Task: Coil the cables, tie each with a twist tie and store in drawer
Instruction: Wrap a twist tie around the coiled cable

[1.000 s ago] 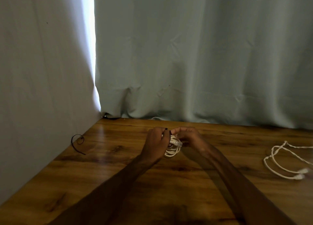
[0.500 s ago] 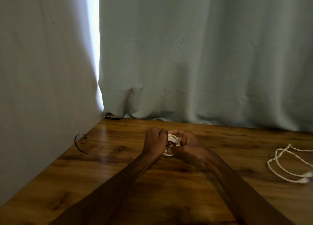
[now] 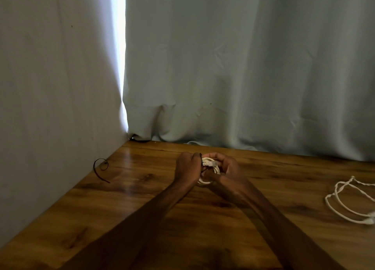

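both hands meet over the middle of the wooden table. a small coil of white cable sits between them; whether it touches the tabletop i cannot tell. left hand: fingers curled tight, tips pinching at the coil's upper left edge. right hand: fingers curled round the coil from the right, thumb across its lower part. a dark bit shows at the left fingertips (tie or nail, cannot tell). a second white cable lies loose on the table, well apart at the right. a black twist tie lies looped beside the wall on the left, well apart from the hands. a pale curtain hangs behind.
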Demonstrator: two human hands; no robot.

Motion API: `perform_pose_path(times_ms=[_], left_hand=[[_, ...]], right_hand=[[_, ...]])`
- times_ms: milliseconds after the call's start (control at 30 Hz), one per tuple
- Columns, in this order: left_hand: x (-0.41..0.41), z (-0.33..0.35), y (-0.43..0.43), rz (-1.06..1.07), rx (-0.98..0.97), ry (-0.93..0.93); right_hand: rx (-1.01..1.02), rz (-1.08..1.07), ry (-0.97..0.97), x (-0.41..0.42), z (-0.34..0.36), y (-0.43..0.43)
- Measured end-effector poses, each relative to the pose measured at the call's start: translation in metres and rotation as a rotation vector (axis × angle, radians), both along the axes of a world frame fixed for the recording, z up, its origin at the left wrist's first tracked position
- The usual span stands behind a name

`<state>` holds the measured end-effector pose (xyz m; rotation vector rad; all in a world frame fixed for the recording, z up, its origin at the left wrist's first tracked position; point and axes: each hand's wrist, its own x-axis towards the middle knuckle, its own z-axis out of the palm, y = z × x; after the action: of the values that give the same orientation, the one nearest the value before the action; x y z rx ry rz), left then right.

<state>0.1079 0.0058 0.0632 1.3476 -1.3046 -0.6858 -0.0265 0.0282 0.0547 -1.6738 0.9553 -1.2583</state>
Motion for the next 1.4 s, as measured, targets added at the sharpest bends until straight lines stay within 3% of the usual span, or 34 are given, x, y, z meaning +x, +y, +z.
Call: perform_pose_path(times_ms=[100, 233, 367, 467, 600, 867, 1133, 1200, 1300, 1400], left_hand=[[0.0, -0.001, 0.0, -0.021, 0.017, 0.023], [0.001, -0.002, -0.001, -0.016, 0.055, 0.051], [0.005, -0.001, -0.003, 0.003, 0.06, 0.067], [0.007, 0.001, -0.003, 0.026, 0.055, 0.048], [0.012, -0.001, -0.005, 0.028, 0.046, 0.018], [0.019, -0.006, -0.013, -0.026, -0.018, -0.093], [0.025, -0.01, -0.022, -0.105, 0.057, 0.02], [0.026, -0.012, -0.026, -0.111, 0.065, 0.025], [0.024, -0.015, -0.028, -0.111, 0.039, 0.031], [0.024, -0.017, -0.028, -0.118, -0.073, -0.115]], right_hand=[[-0.088, -0.05, 0.089, 0.001, 0.001, 0.002], [-0.429, -0.243, 0.437, 0.002, 0.001, 0.004], [-0.774, -0.386, 0.563, -0.002, 0.003, -0.006], [-0.887, -0.374, 0.612, -0.002, 0.002, -0.008], [-0.841, -0.214, 0.647, -0.002, 0.007, -0.005], [-0.521, 0.029, 0.63, -0.003, 0.014, 0.001], [-0.224, 0.062, 0.316, -0.011, 0.028, 0.009], [-0.236, 0.039, 0.372, -0.01, 0.027, 0.009], [-0.372, -0.023, 0.625, 0.0, 0.017, 0.011], [-0.439, -0.003, 0.619, 0.008, 0.017, 0.014]])
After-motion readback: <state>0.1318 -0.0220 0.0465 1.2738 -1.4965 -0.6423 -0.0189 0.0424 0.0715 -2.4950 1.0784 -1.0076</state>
